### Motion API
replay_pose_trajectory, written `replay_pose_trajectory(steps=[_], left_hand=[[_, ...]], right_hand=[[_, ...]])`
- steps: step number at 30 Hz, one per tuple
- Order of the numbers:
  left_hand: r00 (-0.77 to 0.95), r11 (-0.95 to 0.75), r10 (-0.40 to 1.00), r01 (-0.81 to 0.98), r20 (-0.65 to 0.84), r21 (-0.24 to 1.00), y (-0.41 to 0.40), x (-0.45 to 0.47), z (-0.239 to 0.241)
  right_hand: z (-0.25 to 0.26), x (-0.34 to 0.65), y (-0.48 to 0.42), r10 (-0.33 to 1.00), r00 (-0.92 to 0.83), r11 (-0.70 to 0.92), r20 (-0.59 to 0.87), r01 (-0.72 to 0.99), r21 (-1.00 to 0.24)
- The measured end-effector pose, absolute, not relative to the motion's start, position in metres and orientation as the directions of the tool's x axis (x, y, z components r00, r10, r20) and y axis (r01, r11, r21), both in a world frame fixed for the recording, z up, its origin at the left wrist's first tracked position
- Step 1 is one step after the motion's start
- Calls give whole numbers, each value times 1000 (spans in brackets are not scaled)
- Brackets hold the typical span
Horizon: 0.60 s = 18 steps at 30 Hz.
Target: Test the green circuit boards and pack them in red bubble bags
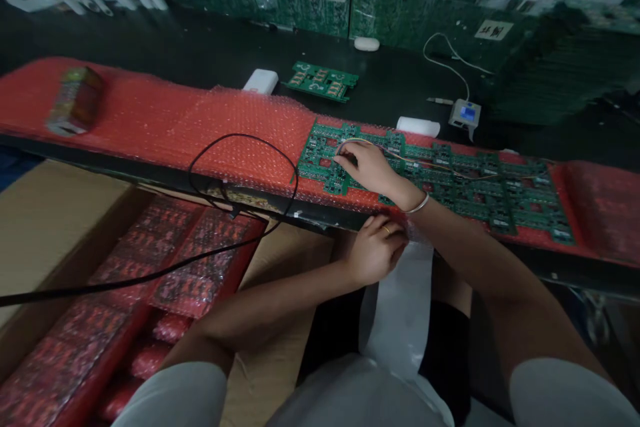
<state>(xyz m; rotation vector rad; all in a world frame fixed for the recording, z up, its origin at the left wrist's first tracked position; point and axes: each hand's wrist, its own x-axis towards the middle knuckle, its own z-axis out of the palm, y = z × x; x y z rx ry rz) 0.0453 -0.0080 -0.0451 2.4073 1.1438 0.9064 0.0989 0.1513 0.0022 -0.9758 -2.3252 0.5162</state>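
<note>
A row of green circuit boards point(535, 203) lies on red bubble wrap point(240, 117) along the table edge. Thin coloured wires point(430, 163) run across the boards. Over the left-hand boards, my right hand point(370, 165) pinches the end of these wires between thumb and fingers; the tip itself is hidden. My left hand point(376, 250), with a ring on one finger, is curled at the table's front edge near the bubble wrap and a grey sheet point(403, 307) hanging in front of me. What its fingers close on, if anything, is hidden.
Two green boards point(323, 80), a white box point(261, 82) and a small device with a lit screen point(465, 113) sit behind. A carton point(75, 100) stands left. A black cable point(200, 253) loops past the edge, above a cardboard box point(60, 213) of red-wrapped packs.
</note>
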Motion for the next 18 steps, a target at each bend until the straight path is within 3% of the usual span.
replay_pose_trajectory(steps=[5, 10, 15, 18], left_hand=[[465, -597, 797, 509, 386, 620, -15, 31, -28], [281, -486, 873, 419, 399, 767, -5, -13, -8], [114, -308, 950, 484, 289, 819, 15, -61, 8], [128, -297, 955, 489, 269, 820, 14, -60, 10]], right_hand=[[0, 97, 150, 732, -595, 669, 332, 535, -516], [0, 96, 148, 719, -617, 687, 321, 558, -466], [-1, 94, 149, 714, -623, 695, 319, 577, -430], [-3, 92, 151, 715, -621, 694, 321, 578, -429]])
